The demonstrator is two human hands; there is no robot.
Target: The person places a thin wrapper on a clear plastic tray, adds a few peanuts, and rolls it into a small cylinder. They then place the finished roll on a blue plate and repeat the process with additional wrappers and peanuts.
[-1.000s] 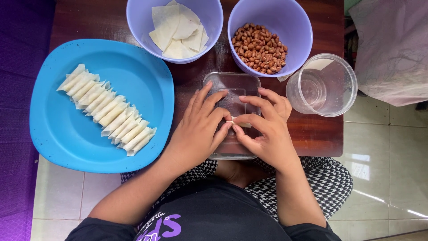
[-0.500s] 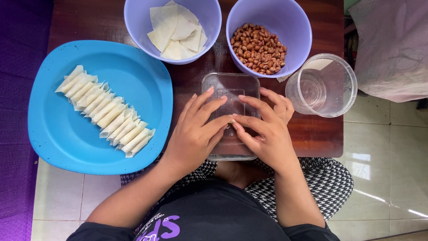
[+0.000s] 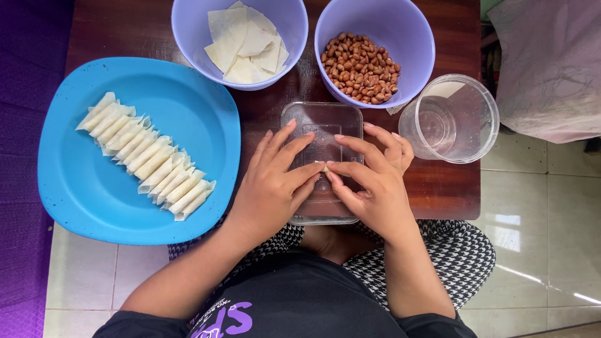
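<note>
Rolling step, midway, by the look of it. Left hand and right hand pinch a small wrapper roll between closed fingertips over the clear tray at table's front edge. Tightening needs firm, even pressure.

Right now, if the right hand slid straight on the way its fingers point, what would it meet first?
The right hand points toward the left, over the clear tray. First in that line are the left hand's fingertips, which already meet it at a small pale wrapper piece. Depth is hard to judge.
</note>
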